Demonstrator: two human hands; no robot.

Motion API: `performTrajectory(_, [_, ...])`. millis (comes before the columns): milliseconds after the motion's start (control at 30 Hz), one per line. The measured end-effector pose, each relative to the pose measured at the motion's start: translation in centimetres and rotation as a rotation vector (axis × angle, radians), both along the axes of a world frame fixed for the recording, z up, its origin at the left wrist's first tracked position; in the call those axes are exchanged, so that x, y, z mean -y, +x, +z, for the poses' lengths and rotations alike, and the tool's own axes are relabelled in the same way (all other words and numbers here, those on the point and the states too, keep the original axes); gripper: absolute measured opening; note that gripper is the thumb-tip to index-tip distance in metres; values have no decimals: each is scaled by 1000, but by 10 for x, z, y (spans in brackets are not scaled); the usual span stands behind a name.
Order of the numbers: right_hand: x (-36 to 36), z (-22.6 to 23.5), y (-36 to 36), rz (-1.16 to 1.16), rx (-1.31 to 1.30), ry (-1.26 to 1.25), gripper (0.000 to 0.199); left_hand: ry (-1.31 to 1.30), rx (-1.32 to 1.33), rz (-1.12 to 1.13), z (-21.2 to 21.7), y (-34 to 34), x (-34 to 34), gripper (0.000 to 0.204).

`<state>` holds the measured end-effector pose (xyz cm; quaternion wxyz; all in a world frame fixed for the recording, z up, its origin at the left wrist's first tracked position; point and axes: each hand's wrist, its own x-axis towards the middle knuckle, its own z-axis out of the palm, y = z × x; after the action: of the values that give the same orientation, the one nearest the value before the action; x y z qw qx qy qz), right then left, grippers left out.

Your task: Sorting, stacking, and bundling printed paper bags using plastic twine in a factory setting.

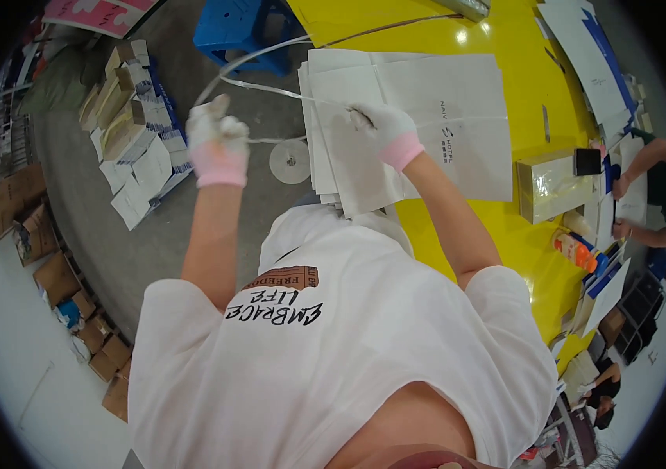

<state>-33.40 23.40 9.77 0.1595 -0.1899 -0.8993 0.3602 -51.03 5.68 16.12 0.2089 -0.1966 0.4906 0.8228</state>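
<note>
White T-shirt (333, 352) with dark lettering, worn by the person — fills the frame from 5 to 8 o'clock, nearest the lens.

Left hand (218, 144), white glove with pink cuff, at 11 o'clock: grip closed around a white ribbon strip (270, 87), held over the grey floor (114, 227).

Right hand (386, 131), same glove, at 12 o'clock: grip pinched narrow on the other end of that strip, pressed against the top sheet of a stack of flat white paper bags (427, 125).

Stack — lies on the yellow counter (520, 70), overhanging its left edge.

White tape roll (290, 161), on the floor between the hands.

Blue plastic stool (239, 27), at 12 o'clock.

Folded white cartons (134, 141), heaped on the floor at 10 o'clock.

Wrapped box (548, 186), on the counter at 3 o'clock.

Another person's hand (622, 187), at 3 o'clock by the counter edge.
</note>
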Motion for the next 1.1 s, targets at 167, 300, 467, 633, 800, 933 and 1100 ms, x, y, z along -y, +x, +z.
performTrajectory(167, [42,-17,-30,197,103,-398,26,-268,-643,-587,55,70,-60,11])
performTrajectory(300, [51,-6,-40,96,289,-1097,29,-323,-1148,-1013,40,114,-129,19])
performTrajectory(467, [34,-2,-27,136,241,-1096,29,-884,-1821,-2088,46,73,-120,42])
performTrajectory(633, [27,-18,-30,168,168,-1026,45,-549,-1170,-1217,-1,-13,-77,50])
performTrajectory(800, [43,-17,-28,160,-12,-1021,36,-518,-869,-1195,-51,43,-15,42])
performTrajectory(933, [34,-2,-25,-210,-22,-987,31,-631,-495,-1125,-52,45,-25,28])
performTrajectory(1100, [4,-30,-31,-255,137,-807,37,-412,-892,-1066,-63,54,-20,26])
